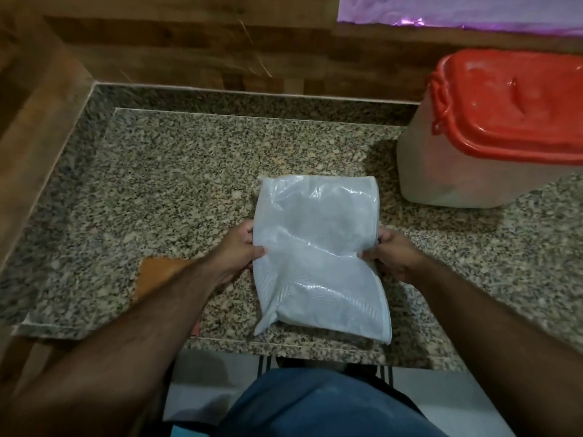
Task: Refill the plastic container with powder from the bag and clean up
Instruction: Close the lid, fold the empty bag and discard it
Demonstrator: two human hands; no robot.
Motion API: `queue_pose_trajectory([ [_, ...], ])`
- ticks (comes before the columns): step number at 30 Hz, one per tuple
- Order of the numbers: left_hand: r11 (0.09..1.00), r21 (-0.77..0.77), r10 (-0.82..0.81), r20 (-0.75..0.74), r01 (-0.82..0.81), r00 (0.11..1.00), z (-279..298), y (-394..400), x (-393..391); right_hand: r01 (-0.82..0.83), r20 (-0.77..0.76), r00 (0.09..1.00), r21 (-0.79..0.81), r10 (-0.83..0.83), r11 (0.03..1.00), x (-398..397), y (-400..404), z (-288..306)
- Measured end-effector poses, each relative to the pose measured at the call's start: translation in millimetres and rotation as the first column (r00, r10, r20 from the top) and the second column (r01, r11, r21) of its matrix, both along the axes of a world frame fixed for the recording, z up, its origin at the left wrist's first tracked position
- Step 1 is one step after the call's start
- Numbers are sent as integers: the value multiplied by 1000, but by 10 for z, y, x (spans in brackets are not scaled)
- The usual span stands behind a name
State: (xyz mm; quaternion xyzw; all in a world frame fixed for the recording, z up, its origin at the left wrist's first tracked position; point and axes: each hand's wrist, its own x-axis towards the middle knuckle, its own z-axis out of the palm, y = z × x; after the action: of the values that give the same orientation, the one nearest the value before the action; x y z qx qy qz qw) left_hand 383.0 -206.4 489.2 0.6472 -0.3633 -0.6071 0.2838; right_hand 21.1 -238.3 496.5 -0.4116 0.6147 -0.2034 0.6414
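Left hand (239,249) and right hand (389,252) grip the white bag (315,257) by opposite edges. Red-lidded plastic container (492,146) sits beyond the right hand, lid on.

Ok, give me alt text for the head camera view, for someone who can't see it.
Both hands, left hand and right hand, grip the sides of a white bag lying on a granite counter. A container with a closed red lid stands at the back right, apart from the bag.
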Motion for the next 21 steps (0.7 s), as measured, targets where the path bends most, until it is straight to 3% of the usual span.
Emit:
queue_pose_trajectory([
  [6, 989, -144, 14, 127, 5, 992, -122, 27, 60, -3, -32, 999, -179, -3, 984, -43, -18, 31],
  [8, 981, -195, 37, 143, -8, 989, -112, 30, 75, -66, -30, 998, -324, 60, 944, -99, -45, 25],
  [10, 931, -363, 17, 154, 41, 988, -186, 30, 106, -204, -108, 979, -425, 175, 882, -157, -75, -73],
  [12, 878, -474, -18, 105, 66, 994, -296, 47, 112, -334, -263, 934, -390, 244, 858, -191, -146, -21],
  [15, 880, -470, -28, 105, 75, 994, -360, 57, 147, -631, -480, 741, -260, 470, 731, -208, -274, 166],
  [16, 885, -462, -18, 101, 63, 995, -368, 52, 151, -649, -449, 728, -210, 518, 731, -209, -328, 230],
  [19, 890, -456, -5, 50, 27, 999, -311, 80, 117, -543, -197, 836, -178, 512, 820, -40, -445, 397],
  [21, 876, -481, -5, 45, 26, 999, -268, 87, 75, -539, -107, 842, -149, 528, 829, 217, -489, 522],
])
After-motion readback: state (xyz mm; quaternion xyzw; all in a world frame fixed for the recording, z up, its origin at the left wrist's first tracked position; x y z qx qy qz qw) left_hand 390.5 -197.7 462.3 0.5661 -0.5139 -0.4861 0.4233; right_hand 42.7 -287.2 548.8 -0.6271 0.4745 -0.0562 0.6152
